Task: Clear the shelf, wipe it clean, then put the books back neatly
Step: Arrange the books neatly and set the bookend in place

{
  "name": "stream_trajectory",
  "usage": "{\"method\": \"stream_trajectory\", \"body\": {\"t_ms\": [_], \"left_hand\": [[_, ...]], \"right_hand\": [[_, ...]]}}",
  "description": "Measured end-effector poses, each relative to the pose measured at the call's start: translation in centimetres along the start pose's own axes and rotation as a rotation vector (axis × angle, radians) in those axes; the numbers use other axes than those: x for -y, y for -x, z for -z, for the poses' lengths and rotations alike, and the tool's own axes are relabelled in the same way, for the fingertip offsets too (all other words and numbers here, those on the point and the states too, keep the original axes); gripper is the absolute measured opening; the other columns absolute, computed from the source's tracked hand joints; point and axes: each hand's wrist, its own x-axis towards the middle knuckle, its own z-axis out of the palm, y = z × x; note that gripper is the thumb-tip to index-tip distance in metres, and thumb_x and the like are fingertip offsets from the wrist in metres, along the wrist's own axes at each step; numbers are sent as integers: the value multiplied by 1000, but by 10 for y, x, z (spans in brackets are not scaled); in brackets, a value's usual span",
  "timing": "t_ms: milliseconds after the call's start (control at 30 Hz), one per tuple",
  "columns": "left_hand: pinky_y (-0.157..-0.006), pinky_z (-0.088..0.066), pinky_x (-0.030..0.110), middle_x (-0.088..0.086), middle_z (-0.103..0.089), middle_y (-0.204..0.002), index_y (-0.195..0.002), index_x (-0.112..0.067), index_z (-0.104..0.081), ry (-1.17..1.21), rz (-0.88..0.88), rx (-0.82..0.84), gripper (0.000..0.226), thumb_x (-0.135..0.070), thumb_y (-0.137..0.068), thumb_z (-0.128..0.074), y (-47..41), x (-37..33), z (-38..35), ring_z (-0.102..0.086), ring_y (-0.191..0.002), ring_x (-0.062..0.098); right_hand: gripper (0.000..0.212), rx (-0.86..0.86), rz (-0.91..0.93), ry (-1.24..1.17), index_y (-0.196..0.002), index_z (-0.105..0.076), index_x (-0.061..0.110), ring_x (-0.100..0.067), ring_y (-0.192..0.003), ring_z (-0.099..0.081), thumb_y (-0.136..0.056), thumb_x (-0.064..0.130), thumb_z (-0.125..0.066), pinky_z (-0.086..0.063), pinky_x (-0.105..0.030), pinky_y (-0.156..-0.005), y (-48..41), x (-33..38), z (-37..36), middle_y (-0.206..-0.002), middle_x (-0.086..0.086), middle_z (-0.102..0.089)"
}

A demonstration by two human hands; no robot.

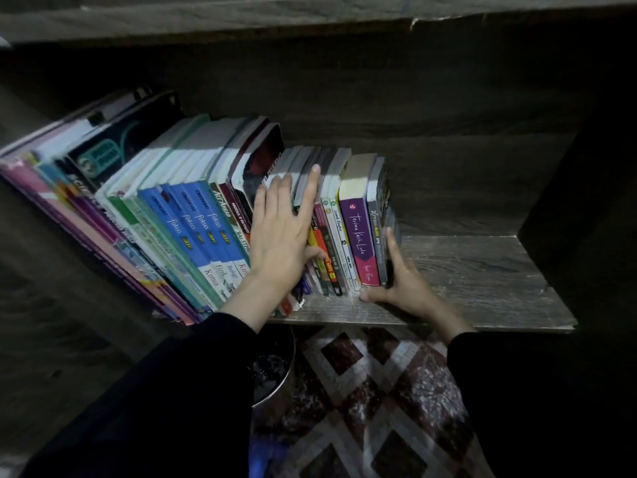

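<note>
Shelf (482, 270) is carrying the full row of books (193, 215), all leaning left. Tall textbooks (206, 229) are sitting well left of the purple paperback (360, 243), with small paperbacks packed on either side of it. Could be pre-clearing or end of restocking; I can't tell which.

Left hand (282, 232) is lying flat just left of the purple paperback, fingers straight and spread over the small books' tops and spines, likely stopping them tipping. Right hand (403, 281) is bracing just right of it: fingers straight against the end book (377, 219), thumb running along the board under the spines. It's acting as a bookend, not clamping anything. Probably both are squeezing that block to square it or lift it as one.

Grey wood-grain board is showing right of the purple paperback, front edge looking worn. Below it, diamond-patterned floor (379, 391) and a round metal container (272, 374) are showing. Lighting is dim.
</note>
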Motion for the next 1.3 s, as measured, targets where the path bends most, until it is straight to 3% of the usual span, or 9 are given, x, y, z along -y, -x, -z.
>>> {"method": "stream_trajectory", "body": {"t_ms": [133, 300, 733, 900, 1000, 1133, 1200, 1233, 1300], "left_hand": [[-115, -15, 41, 22, -27, -146, -134, -18, 38, -21, 5, 13, 126, -68, -70, -59, -2, 0, 0, -28, -135, 33], [-112, -20, 41, 22, -31, -141, -131, -22, 40, -35, -14, 35, 121, -68, -73, -55, -1, 1, 1, -33, -128, 31], [-118, -8, 44, 30, -10, -153, -134, -24, 40, 34, 14, 55, 126, -60, -72, -64, -1, -3, 0, -10, -144, 39], [-119, -3, 45, 29, -2, -155, -133, -22, 42, 49, 35, 67, 128, -59, -73, -65, -1, -5, 0, -1, -146, 38], [-118, 7, 42, 26, 12, -155, -134, -22, 40, 109, 30, 61, 126, -50, -78, -69, 1, -5, 0, 11, -145, 35], [-115, 9, 33, 15, 6, -159, -146, -26, 17, 481, 74, -69, 100, -14, -88, -63, 28, -10, 6, 9, -147, 25], [-114, -21, 32, 13, -19, -156, -151, -20, -19, 628, 51, -137, 72, -12, -91, -56, 59, -9, 6, -16, -145, 27], [-104, -38, 33, 14, -35, -147, -142, -16, -41, 648, 8, -195, 54, -11, -89, -56, 77, -6, 1, -34, -135, 28], [-82, -47, 30, 11, -51, -122, -114, -11, -62, 656, 3, -201, 29, -11, -86, -56, 116, 6, -22, -50, -109, 24]], "right_hand": [[141, -177, 12, -28, -138, 29, 49, -26, -146, -8, -55, 53, -85, -21, -56, -115, 11, 10, -32, -161, 3, 0], [142, -379, -35, 95, -149, 18, 24, -36, -140, -23, -57, 51, -86, -29, -49, -111, 14, 26, -53, -157, -14, -15], [136, -455, -121, 282, -151, 7, 9, -38, -129, -35, -57, 65, -74, -30, -43, -107, 11, 32, -61, -144, -26, -31], [128, -385, -132, 130, -151, 13, 21, -38, -140, -19, -68, 36, -84, -24, -50, -111, 17, 35, -57, -153, -23, -15], [113, -462, -108, 22, -151, 8, 26, -38, -141, -15, -77, 13, -77, -19, -53, -113, 33, 42, -63, -153, -24, -14], [72, -731, 207, 13, -148, -28, 16, -31, -131, -29, -84, 1, -57, -25, -42, -110, 70, 54, -89, -142, -21, -34], [60, -735, 329, 27, -140, -40, 11, -28, -125, -36, -81, 3, -50, -25, -30, -108, 84, 57, -109, -134, -19, -42], [55, -706, 373, 42, -136, -42, 10, -28, -123, -39, -81, 5, -48, -26, -29, -107, 91, 56, -119, -131, -19, -45], [50, -613, 393, 79, -132, -45, 11, -30, -116, -43, -83, 10, -43, -30, -32, -102, 100, 49, -142, -127, -19, -50]]}}
